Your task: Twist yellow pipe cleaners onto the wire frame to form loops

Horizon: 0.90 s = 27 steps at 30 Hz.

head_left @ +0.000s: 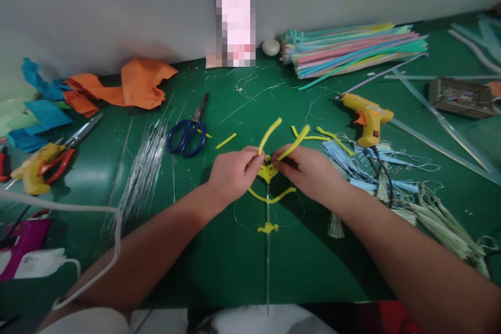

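My left hand [230, 173] and right hand [309, 168] are pinched narrow, side by side, each gripping the top of a yellow pipe cleaner shape [268, 173] on a grey stem [267, 269] over the middle of the table [313, 271]. I'd judge the work partway along: the pointed yellow middle is bent into form, a curved yellow strip [276, 200] hangs below it, a small yellow knot [267, 227] sits lower on the stem, and a thin wire loop [235, 214] spreads to either side. What looks left is the top, where 2 yellow ends stand loose above my fingers. A short yellow scrap [226, 140] lies near my left hand, and more yellow lengths [337, 141] lie beyond my right hand. The blue scissors [188, 136] and the yellow glue gun [370, 122] rest within the clutter, in neither hand. As for containers, I can make out only 1, a small dark box [442, 102] at the far right; it holds little bits too small for me to tell apart.
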{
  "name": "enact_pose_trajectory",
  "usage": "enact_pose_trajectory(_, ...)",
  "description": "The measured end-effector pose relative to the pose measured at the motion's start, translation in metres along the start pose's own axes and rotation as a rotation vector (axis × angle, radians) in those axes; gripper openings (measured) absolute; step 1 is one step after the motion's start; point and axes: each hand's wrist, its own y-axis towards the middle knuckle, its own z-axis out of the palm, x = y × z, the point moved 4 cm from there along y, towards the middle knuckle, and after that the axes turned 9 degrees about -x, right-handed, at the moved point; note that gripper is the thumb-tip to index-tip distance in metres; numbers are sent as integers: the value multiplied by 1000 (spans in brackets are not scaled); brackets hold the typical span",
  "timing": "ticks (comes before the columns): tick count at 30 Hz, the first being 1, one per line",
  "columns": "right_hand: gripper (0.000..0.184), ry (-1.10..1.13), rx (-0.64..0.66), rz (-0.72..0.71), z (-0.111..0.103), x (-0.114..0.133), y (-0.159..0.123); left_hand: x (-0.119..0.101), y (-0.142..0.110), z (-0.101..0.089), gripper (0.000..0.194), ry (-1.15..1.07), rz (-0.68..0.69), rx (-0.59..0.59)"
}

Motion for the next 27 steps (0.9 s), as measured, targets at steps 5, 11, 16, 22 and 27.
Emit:
enact_pose_trajectory(5, 17, 0, -36, -29, 1, 2, 0, -7, -3, 0, 30, 143, 174, -29)
enact_pose_trajectory(11, 23, -34, -17, -60, 4, 4, -1, -9, -3, 0, 30, 213, 226, -25)
enact_pose_trajectory(16, 24, -2, -23, -52, 5, 4, -2, -8, -4, 0, 31, 210, 274, -101)
enact_pose_trajectory(22, 23, 31, -32, -34, 6, 3, -3, -7, -3, -1, 30, 163, 242, -102)
enact_pose_trajectory(27, 23, 23, -55, -37, 6, 3, -3, -6, -3, -2, 32, 124, 195, -85)
